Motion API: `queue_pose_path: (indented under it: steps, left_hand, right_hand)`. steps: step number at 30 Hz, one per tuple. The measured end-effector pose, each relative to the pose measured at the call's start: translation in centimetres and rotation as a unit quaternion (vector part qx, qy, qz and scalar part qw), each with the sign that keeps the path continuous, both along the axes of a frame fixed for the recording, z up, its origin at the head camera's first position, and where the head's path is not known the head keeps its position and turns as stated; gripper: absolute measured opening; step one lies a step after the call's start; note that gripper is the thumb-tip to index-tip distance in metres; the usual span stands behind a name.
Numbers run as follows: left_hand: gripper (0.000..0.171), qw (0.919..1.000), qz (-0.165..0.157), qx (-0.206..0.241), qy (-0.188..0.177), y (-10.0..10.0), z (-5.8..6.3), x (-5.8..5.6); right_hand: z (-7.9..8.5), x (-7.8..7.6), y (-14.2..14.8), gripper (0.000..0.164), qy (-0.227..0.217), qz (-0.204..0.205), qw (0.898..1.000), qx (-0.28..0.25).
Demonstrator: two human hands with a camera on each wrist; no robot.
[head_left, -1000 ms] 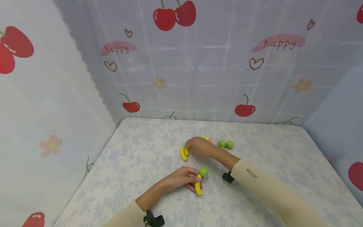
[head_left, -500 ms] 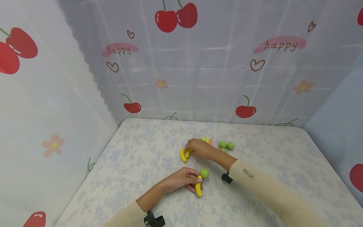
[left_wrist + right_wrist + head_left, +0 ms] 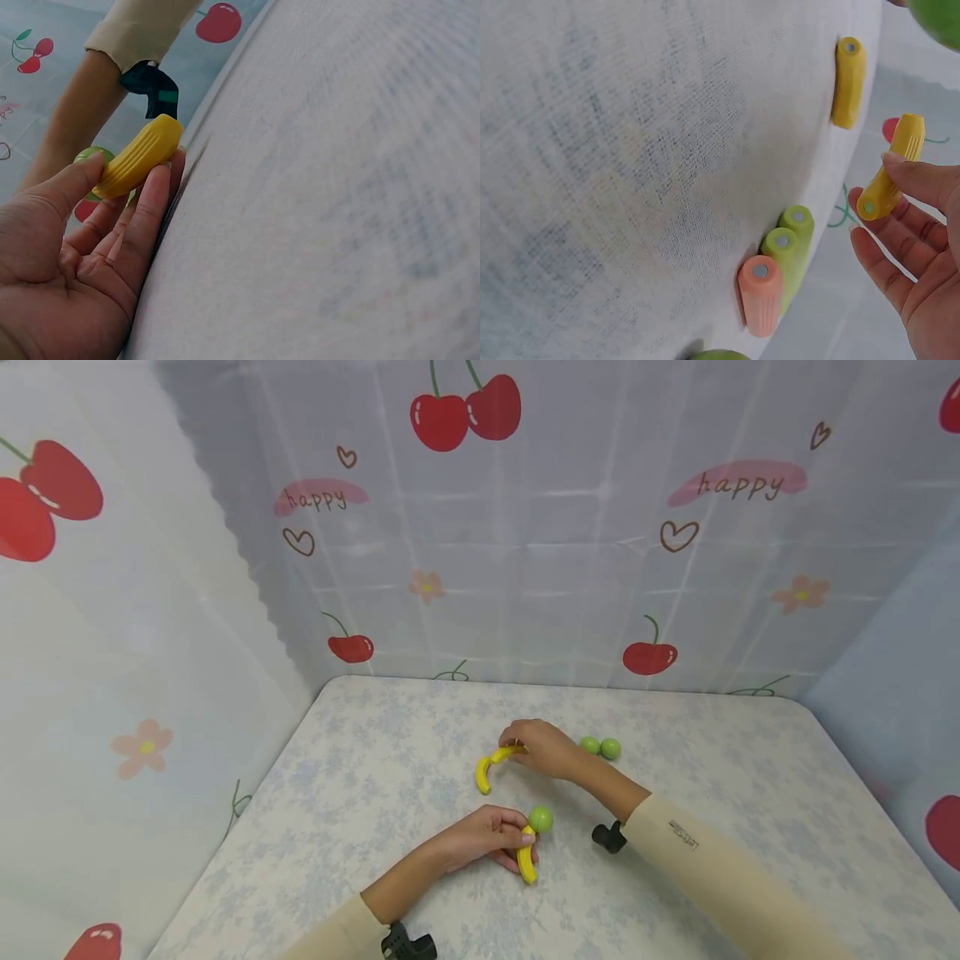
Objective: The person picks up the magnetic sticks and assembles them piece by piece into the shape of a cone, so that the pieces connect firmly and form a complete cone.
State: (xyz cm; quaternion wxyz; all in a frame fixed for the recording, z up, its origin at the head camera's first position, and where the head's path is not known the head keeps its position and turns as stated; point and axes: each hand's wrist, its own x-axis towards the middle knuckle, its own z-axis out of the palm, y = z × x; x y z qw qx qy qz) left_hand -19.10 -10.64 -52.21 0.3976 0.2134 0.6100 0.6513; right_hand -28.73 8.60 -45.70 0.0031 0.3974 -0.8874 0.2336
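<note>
In the head view my left hand (image 3: 491, 839) pinches a curved yellow banana-shaped piece (image 3: 527, 857) between thumb and fingers. A green ball (image 3: 540, 819) sits right at that piece's far end; in the left wrist view the ball (image 3: 96, 156) shows partly behind the thumb. Farther out, my right hand (image 3: 546, 749) pinches a second yellow banana-shaped piece (image 3: 895, 166) between thumb and fingers, its round grey-green end spot facing the right wrist camera. Close to it, a third yellow banana-shaped piece (image 3: 483, 775) lies on the table, a grey spot on its end (image 3: 849, 48).
Two green balls (image 3: 600, 747) lie beyond the right forearm. In the right wrist view two light-green ribbed pieces (image 3: 789, 244) and a salmon-pink one (image 3: 760, 296) lie side by side; the hand hides them in the head view. A cherry-print curtain (image 3: 525, 568) stands behind the table.
My right hand has shifted slightly right, and its yellow piece has turned from steep to nearly level. The pink and light-green pieces have gone behind that hand. The left hand has held still.
</note>
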Motion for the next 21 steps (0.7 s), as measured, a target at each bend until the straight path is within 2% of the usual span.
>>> queue_pose_path:
  steps: [11,21]
  left_hand:
    - [0.033,0.9996,0.028,0.010,-0.001,0.1,-0.4,0.0]
    - [0.032,0.9989,0.042,0.018,-0.008,0.2,-0.2,-0.1]
  right_hand:
    - [1.1,2.4,2.2,0.020,0.002,-0.047,0.998,-0.034]
    - [1.8,5.1,4.1,0.021,0.029,-0.100,0.994,-0.042]
